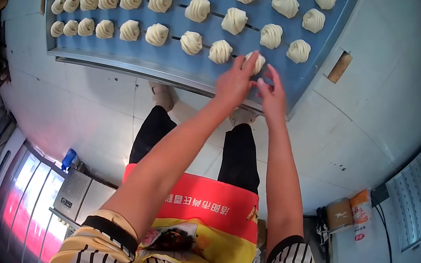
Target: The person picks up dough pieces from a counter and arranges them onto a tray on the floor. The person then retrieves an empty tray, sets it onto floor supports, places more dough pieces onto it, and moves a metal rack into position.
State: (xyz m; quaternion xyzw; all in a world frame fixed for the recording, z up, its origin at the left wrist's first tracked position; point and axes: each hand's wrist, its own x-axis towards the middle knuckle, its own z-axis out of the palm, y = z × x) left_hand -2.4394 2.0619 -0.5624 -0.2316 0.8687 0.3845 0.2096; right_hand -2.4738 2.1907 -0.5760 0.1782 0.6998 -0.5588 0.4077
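Observation:
A twisted dough bun (257, 64) sits on the blue tray (187, 67), at the near end of its right side. My left hand (235, 84) has its fingers on the left side and top of this bun, partly covering it. Just to the right, my right hand (273, 94) holds nothing, its fingers apart and curved towards the same bun. Whether its fingertips touch the dough, I cannot tell. Rows of similar pale buns cover the tray, among them a neighbouring bun (220, 51) left of my hands.
The tray's metal rim (138, 66) runs between my hands and my legs. A small brown block (340, 67) lies right of the tray on the tiled floor (364, 134). A cardboard box (339, 214) and a printed bag (360, 210) stand at lower right.

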